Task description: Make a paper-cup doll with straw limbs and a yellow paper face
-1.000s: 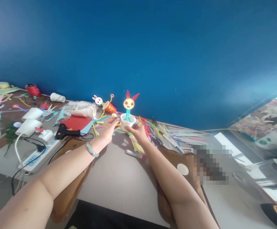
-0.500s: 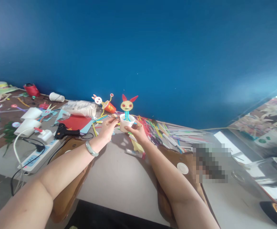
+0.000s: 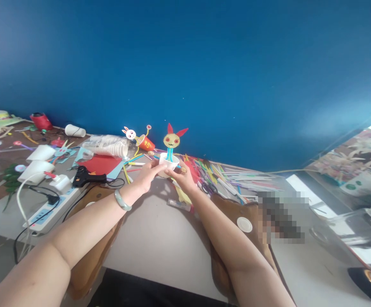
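Between my two hands is a white paper cup [image 3: 164, 159], gripped from both sides above the table. A rabbit face [image 3: 171, 140] cut from yellowish card, with red pointed ears, stands out of it on blue straws [image 3: 170, 154]. My left hand [image 3: 147, 175], a pale green bangle at its wrist, is closed on the cup's left side with the thumb on its front. My right hand [image 3: 184, 178] grips the right side. Small round discs [image 3: 183, 169] show beside the cup near both hands. The fingers behind the cup are hidden.
Behind lies an orange cup [image 3: 147, 143] with a white rabbit figure. On the left are a black glue gun [image 3: 87, 176], a power strip [image 3: 49, 209] with cables and bagged paper cups [image 3: 107, 147]. Straws [image 3: 249, 177] and scissors [image 3: 209, 187] lie right, before the blue wall [image 3: 185, 76].
My left hand has slid down and right, its thumb now across the front of the cup. The rabbit face has tipped slightly to the right. My right hand has barely moved.
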The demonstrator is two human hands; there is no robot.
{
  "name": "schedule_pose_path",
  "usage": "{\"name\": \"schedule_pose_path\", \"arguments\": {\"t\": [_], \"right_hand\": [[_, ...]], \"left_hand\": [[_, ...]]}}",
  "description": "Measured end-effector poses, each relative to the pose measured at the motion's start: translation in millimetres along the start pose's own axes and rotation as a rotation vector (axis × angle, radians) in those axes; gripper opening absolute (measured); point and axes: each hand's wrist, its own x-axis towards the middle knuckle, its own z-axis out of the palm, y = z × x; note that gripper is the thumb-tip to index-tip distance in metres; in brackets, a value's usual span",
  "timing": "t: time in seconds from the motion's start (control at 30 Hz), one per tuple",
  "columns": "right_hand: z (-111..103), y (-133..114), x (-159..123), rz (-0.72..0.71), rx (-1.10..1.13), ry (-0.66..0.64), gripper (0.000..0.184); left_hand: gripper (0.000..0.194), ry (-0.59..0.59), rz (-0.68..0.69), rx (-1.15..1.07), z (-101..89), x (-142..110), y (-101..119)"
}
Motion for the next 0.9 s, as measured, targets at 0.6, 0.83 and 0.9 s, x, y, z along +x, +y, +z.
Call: {"name": "schedule_pose_path", "arguments": {"t": [0.6, 0.83, 0.9], "right_hand": [[-48.2, -27.6, 16.2, 0.053, 0.012, -0.087, 0.051], [-39.6, -26.6, 14.3, 0.044, -0.024, -0.033, 0.034], [-40.2, -25.9, 14.5, 0.044, -0.025, -0.024, 0.033]], "left_hand": [[0.048, -0.145, -0.059, 0.152, 2.2, -6.6, -6.5], [0.049, -0.238, -0.087, 0.157, 6.0, -8.7, -9.0], [0.051, -0.242, -0.079, 0.143, 6.8, -8.8, -9.4]]}}
